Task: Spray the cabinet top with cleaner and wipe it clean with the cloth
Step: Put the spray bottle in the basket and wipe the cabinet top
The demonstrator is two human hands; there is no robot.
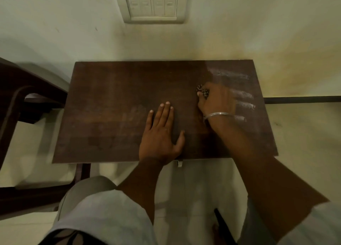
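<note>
Brown cabinet top (114,104): white streaks (239,95) right side.

The dark brown wooden worktop (114,101) is showing a dull, scuffed grain from edge to edge. White streaks (242,95) (several short smeared bands) are lying across its right end. The left grip (162,134) is resting flat on the wood near the front edge, fingers straight, thumb spread. The right grip (216,102) is pressing a small bunched cloth (202,90), dark and speckled, onto the surface just beside those streaks.
</note>
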